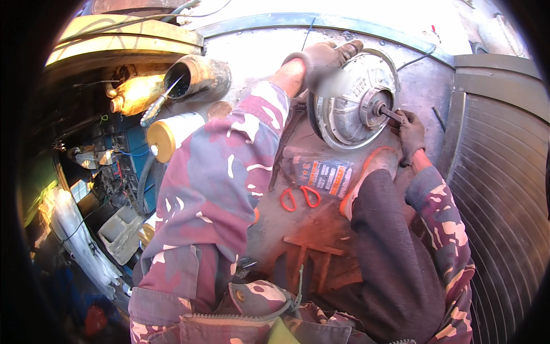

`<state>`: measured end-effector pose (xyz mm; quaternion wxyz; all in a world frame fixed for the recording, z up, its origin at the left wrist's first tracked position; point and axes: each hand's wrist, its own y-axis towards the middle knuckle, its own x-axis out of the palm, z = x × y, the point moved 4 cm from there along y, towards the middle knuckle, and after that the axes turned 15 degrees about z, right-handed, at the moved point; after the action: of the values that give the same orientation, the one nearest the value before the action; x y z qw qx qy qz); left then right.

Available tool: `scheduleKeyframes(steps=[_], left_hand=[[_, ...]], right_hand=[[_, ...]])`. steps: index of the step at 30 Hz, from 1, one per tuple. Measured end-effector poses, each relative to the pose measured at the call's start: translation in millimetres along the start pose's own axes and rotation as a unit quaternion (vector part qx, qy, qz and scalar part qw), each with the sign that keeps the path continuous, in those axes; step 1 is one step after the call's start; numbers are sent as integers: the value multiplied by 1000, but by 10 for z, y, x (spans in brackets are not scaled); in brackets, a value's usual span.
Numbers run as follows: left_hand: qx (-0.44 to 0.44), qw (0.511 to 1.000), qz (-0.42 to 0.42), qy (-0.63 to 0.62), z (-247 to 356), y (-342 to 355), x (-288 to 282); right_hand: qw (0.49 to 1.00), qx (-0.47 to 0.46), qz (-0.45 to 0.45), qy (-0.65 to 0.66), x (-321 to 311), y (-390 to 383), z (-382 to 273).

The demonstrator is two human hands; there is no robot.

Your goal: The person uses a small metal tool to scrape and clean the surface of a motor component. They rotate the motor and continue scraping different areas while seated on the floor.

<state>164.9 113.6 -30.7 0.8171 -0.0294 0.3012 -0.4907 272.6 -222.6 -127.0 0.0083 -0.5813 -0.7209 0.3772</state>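
Gloved hands work a hub motor on the floor.
Near: scissors (299,198) with orange handles lie beside a printed pouch (321,175). Farther, the motor (352,103) stands on edge, a foot (375,169) against it. Right hand (411,136) is closed on its axle (389,112); left hand (323,60) grips the far rim.

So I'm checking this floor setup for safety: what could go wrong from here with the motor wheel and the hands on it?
The hub motor wheel stands on edge, steadied only by the gloved left hand and a foot; it could tip or roll. The right hand grips a tool at the axle; a slip might jam the fingers against the hub. Orange-handled scissors lie loose near the knee and might get knelt on.
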Motion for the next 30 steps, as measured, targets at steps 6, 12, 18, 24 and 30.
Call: scheduleKeyframes(steps=[6, 12, 18, 24, 30], left_hand=[[-138, 964, 140, -179, -586, -599, -891], [-248, 936, 219, -117, -1700, -1299, -1218], [-322, 900, 147, 255, -2587, -1786, -924], [-405, 881, 154, 191, -2648, -1897, -786], [-391, 891, 169, 156, -2847, -1831, -742]], right_hand=[[999, 23, -4, 48, -225, 92, 61], [998, 55, -6, 33, -288, 58, -40], [995, 18, -17, 97, -365, 27, -192], [993, -93, -18, 76, -518, -144, -431], [985, -113, -50, 123, -522, -562, -741]])
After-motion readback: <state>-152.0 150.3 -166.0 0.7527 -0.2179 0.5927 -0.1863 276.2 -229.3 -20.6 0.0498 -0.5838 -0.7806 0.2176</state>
